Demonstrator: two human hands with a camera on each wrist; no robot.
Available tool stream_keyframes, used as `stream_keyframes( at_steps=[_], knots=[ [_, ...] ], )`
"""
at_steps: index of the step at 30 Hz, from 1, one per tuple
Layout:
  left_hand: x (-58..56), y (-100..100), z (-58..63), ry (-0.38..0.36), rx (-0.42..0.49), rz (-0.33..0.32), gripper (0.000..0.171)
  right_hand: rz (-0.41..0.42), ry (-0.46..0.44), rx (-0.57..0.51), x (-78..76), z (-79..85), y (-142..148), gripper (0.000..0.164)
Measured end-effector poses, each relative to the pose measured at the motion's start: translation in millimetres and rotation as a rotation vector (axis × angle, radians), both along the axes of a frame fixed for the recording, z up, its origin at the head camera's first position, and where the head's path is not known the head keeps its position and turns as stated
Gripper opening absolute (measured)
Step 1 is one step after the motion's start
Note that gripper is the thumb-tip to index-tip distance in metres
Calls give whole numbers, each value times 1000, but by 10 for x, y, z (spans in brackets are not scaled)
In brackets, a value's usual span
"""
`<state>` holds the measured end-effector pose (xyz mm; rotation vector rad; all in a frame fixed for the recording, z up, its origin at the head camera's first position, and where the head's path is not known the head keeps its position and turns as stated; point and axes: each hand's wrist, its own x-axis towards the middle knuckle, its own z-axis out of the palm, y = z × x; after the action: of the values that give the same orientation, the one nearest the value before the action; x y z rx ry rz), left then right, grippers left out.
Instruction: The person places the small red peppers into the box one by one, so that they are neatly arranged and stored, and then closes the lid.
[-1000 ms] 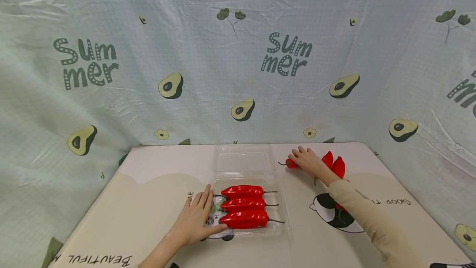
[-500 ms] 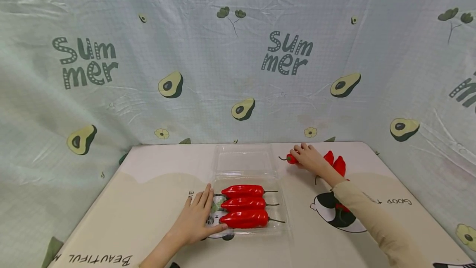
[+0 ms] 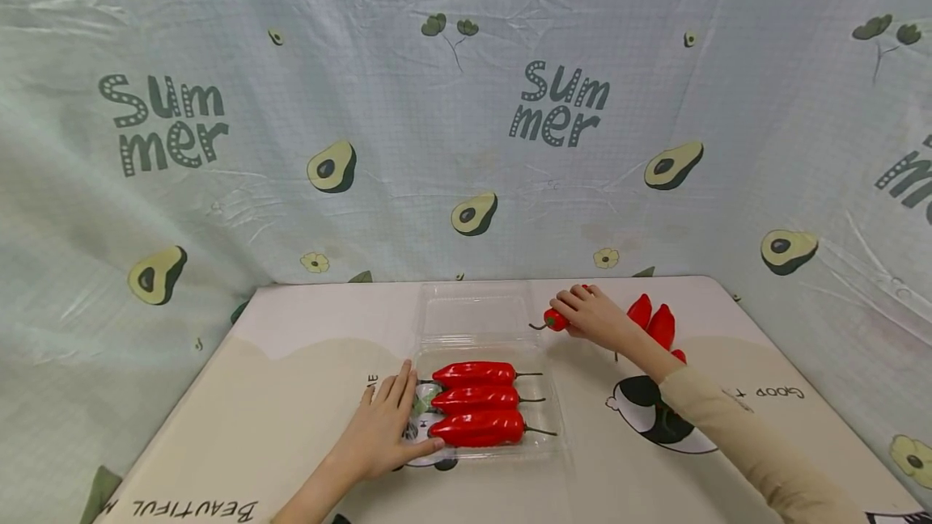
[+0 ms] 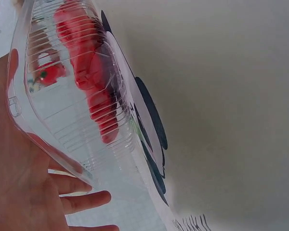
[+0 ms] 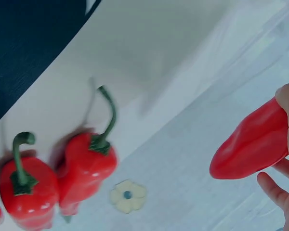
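My right hand [image 3: 593, 318] grips a red chili pepper [image 5: 253, 139] around its body, held just above the back of the table. Its thin green stem points left in the head view; its blunt tip shows in the right wrist view. My left hand [image 3: 382, 427] rests along the left edge of a clear plastic clamshell box [image 4: 50, 122], fingers stretched out and thumb at the near corner. Three red peppers [image 3: 476, 430] lie side by side in the box, stems to the right. The open lid [image 3: 476, 315] lies flat behind it.
Right of my right hand lie more loose red peppers [image 3: 662, 327], partly hidden by the forearm. A printed cloth [image 3: 393, 103] hangs behind the table [image 3: 277, 395] and along its sides. Lettering and cartoon drawings decorate the tabletop.
My right hand lifted the pepper slightly, then carried it left toward the box lid. More of a loose pepper shows beside the right forearm. The left hand and box have stayed put.
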<state>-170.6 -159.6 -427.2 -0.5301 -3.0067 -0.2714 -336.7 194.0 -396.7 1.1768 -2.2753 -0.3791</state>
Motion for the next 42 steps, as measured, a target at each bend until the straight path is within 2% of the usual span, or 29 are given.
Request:
stream_keyframes(
  at_steps=[7, 12, 17, 21, 28, 36, 42],
  knots=[
    [3, -11, 11, -1, 8, 2, 101, 89, 40, 58, 189, 127, -160, 49],
    [1, -16, 23, 11, 10, -4, 100, 140, 89, 129, 260, 144, -240, 52],
    [-3, -19, 20, 8, 10, -2, 100, 188, 102, 178, 349, 160, -346, 59],
    [-4, -16, 23, 3, 11, -1, 100, 219, 118, 218, 413, 150, -443, 61],
    [-6, -9, 24, 24, -2, -6, 100, 274, 84, 267, 508, 128, -625, 58],
    [-6, 4, 19, 6, 6, 1, 100, 356, 114, 336, 614, 150, -789, 60],
    [-1, 11, 16, 1, -1, 2, 100, 414, 125, 365, 643, 95, -869, 63]
  ],
)
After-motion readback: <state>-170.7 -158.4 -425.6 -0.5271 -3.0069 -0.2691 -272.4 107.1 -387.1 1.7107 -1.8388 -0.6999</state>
